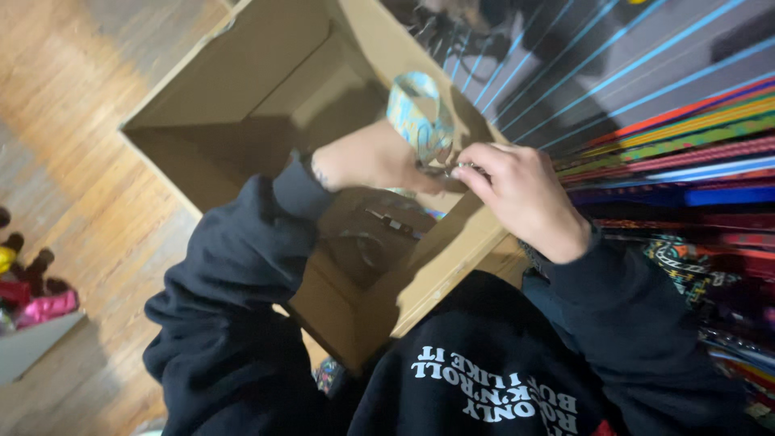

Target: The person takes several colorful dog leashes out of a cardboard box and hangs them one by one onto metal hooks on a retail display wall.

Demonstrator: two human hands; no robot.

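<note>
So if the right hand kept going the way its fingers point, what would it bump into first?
Probably the left hand: the right hand points its fingertips at it over the patterned strap, above the cardboard box.

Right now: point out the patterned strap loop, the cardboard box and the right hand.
patterned strap loop (416, 113), head view, on the light blue band at the left of the loop.
cardboard box (242, 77), head view, on the inner face of the far flap.
right hand (521, 190), head view, on the back of the hand.

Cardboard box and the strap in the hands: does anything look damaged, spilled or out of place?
Nothing stands out. The open cardboard box looks intact, with its flaps folded out. Both hands, left and right, hold the patterned strap looped above the box. Nothing appears spilled on the wooden floor.
</note>
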